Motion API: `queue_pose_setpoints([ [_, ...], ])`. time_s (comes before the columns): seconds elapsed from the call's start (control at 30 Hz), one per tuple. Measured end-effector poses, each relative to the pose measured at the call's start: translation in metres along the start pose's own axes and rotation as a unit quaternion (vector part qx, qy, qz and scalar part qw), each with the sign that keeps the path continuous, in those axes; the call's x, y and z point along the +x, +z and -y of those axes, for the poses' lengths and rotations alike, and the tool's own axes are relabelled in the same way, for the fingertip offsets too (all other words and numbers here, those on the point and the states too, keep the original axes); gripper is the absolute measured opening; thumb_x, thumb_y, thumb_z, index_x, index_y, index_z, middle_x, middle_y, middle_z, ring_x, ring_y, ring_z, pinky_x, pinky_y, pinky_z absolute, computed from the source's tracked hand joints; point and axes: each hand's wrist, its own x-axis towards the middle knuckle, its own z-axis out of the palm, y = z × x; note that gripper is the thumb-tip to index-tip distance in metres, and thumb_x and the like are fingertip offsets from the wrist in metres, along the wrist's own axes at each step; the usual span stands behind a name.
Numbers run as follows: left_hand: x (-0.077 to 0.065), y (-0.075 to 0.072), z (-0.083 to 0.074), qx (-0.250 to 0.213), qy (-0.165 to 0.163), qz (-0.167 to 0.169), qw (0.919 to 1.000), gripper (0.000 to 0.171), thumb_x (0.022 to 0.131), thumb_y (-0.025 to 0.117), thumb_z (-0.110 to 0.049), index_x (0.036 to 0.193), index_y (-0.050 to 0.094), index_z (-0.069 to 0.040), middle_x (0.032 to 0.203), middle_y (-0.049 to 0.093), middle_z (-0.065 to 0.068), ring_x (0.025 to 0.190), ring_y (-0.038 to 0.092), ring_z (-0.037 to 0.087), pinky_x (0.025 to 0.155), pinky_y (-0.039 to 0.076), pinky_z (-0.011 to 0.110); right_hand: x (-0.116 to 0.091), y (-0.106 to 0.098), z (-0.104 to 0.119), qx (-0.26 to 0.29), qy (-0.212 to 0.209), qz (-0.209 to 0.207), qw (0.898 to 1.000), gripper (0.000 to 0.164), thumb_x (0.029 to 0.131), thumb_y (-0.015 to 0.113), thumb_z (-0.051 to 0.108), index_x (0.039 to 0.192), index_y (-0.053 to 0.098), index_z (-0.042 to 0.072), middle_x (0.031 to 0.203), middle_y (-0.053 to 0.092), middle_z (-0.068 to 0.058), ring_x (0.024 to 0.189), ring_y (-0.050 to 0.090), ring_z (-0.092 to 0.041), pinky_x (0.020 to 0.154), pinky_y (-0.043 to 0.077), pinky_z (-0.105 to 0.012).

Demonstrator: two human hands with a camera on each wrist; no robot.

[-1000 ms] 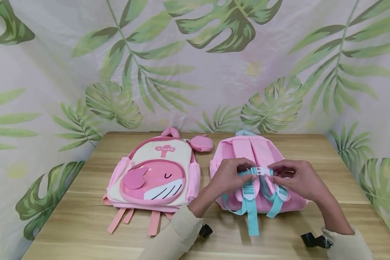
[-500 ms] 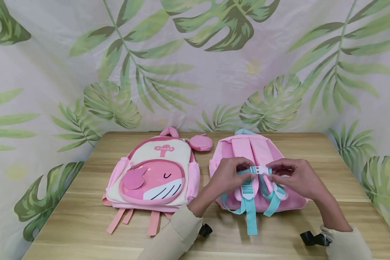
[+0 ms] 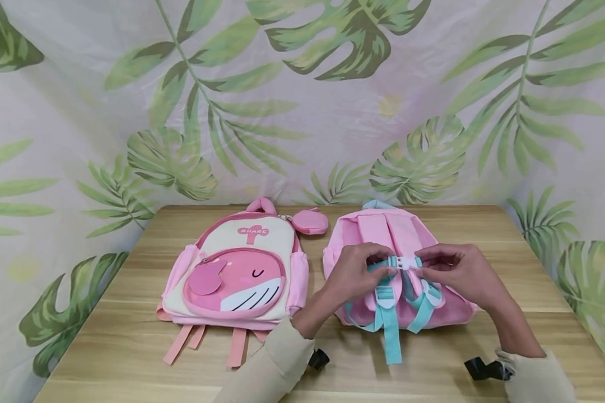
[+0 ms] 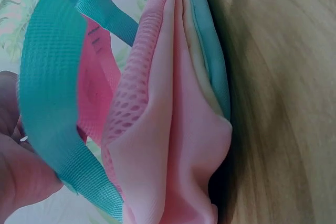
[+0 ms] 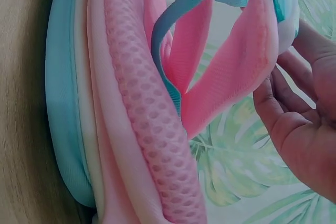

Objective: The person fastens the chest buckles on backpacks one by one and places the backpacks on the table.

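Note:
A pink backpack (image 3: 454,313) with turquoise webbing lies on the table, its shoulder straps facing up. Over its middle, my two hands pinch a white side-release buckle (image 3: 406,263) from either side. Its halves are lined up end to end. My left hand (image 3: 358,272) grips the left half by its turquoise strap, thumb below and fingers above. On the other side, my right hand (image 3: 459,272) pinches the right end. A turquoise strap (image 4: 52,77) loops past the thumb in the left wrist view. Pink shoulder straps (image 5: 236,77) rise toward my fingers in the right wrist view.
A cream and pink whale backpack (image 3: 254,235) lies on the left, with a small pink pouch (image 3: 310,222) at its upper right. Loose turquoise strap ends (image 3: 392,338) hang toward the front of the wooden table (image 3: 131,358). A leaf-print cloth (image 3: 333,134) hangs behind.

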Motion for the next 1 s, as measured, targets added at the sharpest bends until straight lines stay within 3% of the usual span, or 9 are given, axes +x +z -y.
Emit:
queue_pose_setpoints([
  [0.33,-0.001,0.001,0.001,-0.004,0.014,-0.006,0.9999,0.019,0.093,0.083,-0.007,0.111,0.081,-0.001,0.104,0.081,0.011,0.093,0.074,0.016,0.085,0.058,0.018,0.000,0.003,-0.001,0.012,-0.022,0.000,1.000,0.025,0.088,0.088,0.004,0.112,0.081,0.002,0.095,0.081,-0.012,0.081,0.074,-0.010,0.074,0.063,-0.021],
  [0.8,-0.001,0.006,-0.001,0.001,0.021,-0.009,0.9997,0.020,0.095,0.080,-0.005,0.115,0.080,-0.001,0.108,0.081,0.011,0.096,0.075,0.019,0.086,0.056,0.015,0.001,0.006,-0.002,0.003,-0.031,0.007,1.000,0.024,0.089,0.087,0.004,0.112,0.081,0.002,0.096,0.080,-0.012,0.082,0.072,-0.008,0.075,0.062,-0.020],
  [1.0,0.000,0.014,0.002,0.034,0.023,0.003,0.9991,0.023,0.096,0.082,-0.010,0.118,0.081,-0.006,0.112,0.082,0.007,0.100,0.075,0.011,0.089,0.056,0.013,-0.001,0.000,-0.003,-0.027,-0.035,0.016,0.999,0.023,0.089,0.087,0.005,0.111,0.081,0.006,0.098,0.080,-0.006,0.083,0.072,-0.006,0.076,0.061,-0.020],
])
